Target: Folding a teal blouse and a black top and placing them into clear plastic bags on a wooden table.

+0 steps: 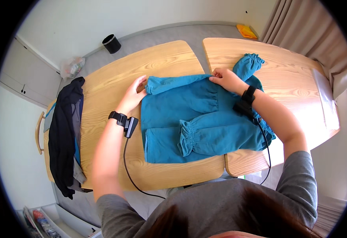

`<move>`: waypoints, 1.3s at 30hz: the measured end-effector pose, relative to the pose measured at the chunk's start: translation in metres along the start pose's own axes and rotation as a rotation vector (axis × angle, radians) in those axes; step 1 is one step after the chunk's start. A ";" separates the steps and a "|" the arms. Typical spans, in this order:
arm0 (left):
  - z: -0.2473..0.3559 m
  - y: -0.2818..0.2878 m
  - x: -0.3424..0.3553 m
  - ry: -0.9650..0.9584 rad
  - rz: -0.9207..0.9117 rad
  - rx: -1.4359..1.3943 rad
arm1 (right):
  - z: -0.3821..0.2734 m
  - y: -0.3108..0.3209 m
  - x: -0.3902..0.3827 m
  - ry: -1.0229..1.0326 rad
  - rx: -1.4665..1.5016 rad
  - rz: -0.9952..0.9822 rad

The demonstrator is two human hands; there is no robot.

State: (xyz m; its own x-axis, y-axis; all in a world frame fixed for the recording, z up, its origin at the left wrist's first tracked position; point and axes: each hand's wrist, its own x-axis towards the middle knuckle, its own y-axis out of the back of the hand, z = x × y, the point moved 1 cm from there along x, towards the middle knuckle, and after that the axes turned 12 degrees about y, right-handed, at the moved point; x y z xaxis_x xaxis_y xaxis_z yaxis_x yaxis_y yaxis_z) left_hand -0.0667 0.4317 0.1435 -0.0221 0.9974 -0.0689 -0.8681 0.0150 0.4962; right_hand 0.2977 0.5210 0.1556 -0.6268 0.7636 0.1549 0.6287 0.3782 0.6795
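Observation:
A teal long-sleeved blouse (pixel 173 103) lies spread across two wooden tables, its hem to the left. One sleeve (pixel 221 133), with a gathered ruffled cuff, is laid back over the body on the near side. The other sleeve (pixel 248 65) sticks out at the far right. Along the far side, a strip of cloth is folded over. My left hand (pixel 134 95) holds that strip's left corner between curled fingers and thumb. With fingers closed, my right hand (pixel 229 80) pinches the far edge near the other sleeve. Part of the blouse is hidden under my right wrist.
Dark and grey clothes (pixel 65 135) hang over the left table's (pixel 106 87) left end. A gap separates it from the right table (pixel 288 79), where a clear sheet (pixel 325 99) lies. Cables trail from both wrist straps. A black bin (pixel 111 43) stands on the floor beyond.

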 end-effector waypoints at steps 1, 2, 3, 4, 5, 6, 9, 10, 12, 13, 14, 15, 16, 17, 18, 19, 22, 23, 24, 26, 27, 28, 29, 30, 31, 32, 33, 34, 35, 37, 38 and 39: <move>0.000 -0.002 0.008 -0.004 -0.043 -0.085 | 0.001 -0.001 0.000 0.020 -0.002 -0.012; 0.001 -0.005 0.016 -0.014 -0.099 -0.164 | 0.001 -0.002 0.000 0.018 -0.012 -0.022; 0.001 -0.007 0.021 -0.017 -0.110 -0.172 | 0.001 -0.003 0.000 0.030 -0.016 -0.015; 0.003 -0.010 0.027 0.013 -0.090 -0.160 | 0.001 -0.003 0.000 0.020 0.012 -0.013; 0.003 -0.012 0.033 0.125 -0.053 -0.164 | 0.000 -0.003 0.000 0.007 0.040 -0.014; 0.004 -0.015 0.040 0.220 0.001 -0.178 | 0.000 -0.003 0.000 0.016 0.034 -0.004; 0.005 -0.025 0.052 0.129 0.407 0.042 | -0.002 -0.001 -0.001 -0.035 0.022 -0.018; 0.006 -0.025 0.054 0.100 0.563 0.076 | -0.002 -0.001 -0.001 -0.028 0.024 -0.024; 0.006 -0.019 0.056 0.145 0.522 0.009 | -0.001 -0.001 -0.001 -0.038 0.029 -0.028; 0.006 -0.016 0.056 0.297 0.330 -0.138 | -0.001 -0.001 0.000 -0.030 0.033 -0.027; 0.007 -0.014 0.055 0.473 0.160 -0.278 | 0.000 -0.001 -0.001 -0.036 0.039 -0.032; 0.011 -0.013 0.054 0.444 0.136 -0.282 | 0.001 -0.002 0.000 -0.042 0.045 -0.036; 0.016 -0.013 0.051 0.421 0.092 -0.395 | 0.001 -0.002 0.000 -0.040 0.047 -0.034; 0.022 -0.013 0.049 0.359 0.005 -0.517 | 0.002 -0.002 0.000 -0.032 0.052 -0.037; 0.027 -0.010 0.048 0.393 0.048 -0.503 | 0.003 -0.002 0.000 -0.027 0.056 -0.036; 0.033 -0.008 0.047 0.380 -0.027 -0.457 | 0.003 -0.002 0.000 -0.024 0.058 -0.037; 0.042 -0.005 0.045 0.390 -0.135 -0.476 | 0.006 -0.002 0.000 -0.023 0.088 -0.046; 0.043 -0.004 0.045 0.417 -0.159 -0.532 | 0.007 -0.002 0.000 -0.023 0.095 -0.047; 0.043 -0.003 0.046 0.411 -0.165 -0.540 | 0.008 -0.001 0.000 -0.024 0.103 -0.048; 0.041 -0.003 0.049 0.417 -0.247 -0.656 | 0.010 -0.001 0.000 -0.033 0.117 -0.051; 0.039 -0.004 0.050 0.425 -0.237 -0.649 | 0.010 -0.001 0.000 -0.036 0.139 -0.053; 0.037 -0.004 0.052 0.344 -0.192 -0.727 | 0.011 -0.001 0.000 -0.041 0.131 -0.053; 0.036 -0.005 0.053 0.260 -0.147 -0.803 | 0.011 -0.001 0.000 -0.047 0.167 -0.045; 0.035 -0.007 0.056 0.259 -0.148 -0.802 | 0.011 -0.001 0.000 -0.057 0.204 -0.029; 0.033 -0.009 0.058 0.258 -0.139 -0.791 | 0.011 -0.001 0.000 -0.057 0.204 -0.036; 0.032 -0.011 0.060 0.245 -0.136 -0.782 | 0.009 -0.001 0.000 -0.047 0.209 -0.032; 0.031 -0.014 0.061 0.261 -0.135 -0.783 | 0.008 0.000 0.000 -0.069 0.199 -0.027; 0.029 -0.015 0.063 0.293 -0.091 -0.733 | 0.006 0.002 0.000 -0.040 0.214 -0.030; 0.028 -0.016 0.063 0.335 -0.066 -0.684 | 0.003 0.004 -0.001 -0.067 0.235 -0.030; 0.027 -0.015 0.066 0.272 -0.065 -0.646 | -0.001 0.012 -0.002 -0.096 0.260 -0.029; 0.026 -0.015 0.066 0.238 -0.057 -0.606 | -0.004 0.018 -0.004 -0.029 0.176 -0.088; 0.025 -0.015 0.066 0.226 -0.084 -0.613 | -0.007 0.022 -0.006 0.031 0.086 -0.144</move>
State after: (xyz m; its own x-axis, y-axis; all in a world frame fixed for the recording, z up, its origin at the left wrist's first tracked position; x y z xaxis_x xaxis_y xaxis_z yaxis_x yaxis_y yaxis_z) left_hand -0.0428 0.4990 0.1528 0.0126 0.9541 -0.2993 -0.9951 -0.0175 -0.0975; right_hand 0.3123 0.5216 0.1745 -0.7261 0.6825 0.0833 0.5677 0.5267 0.6328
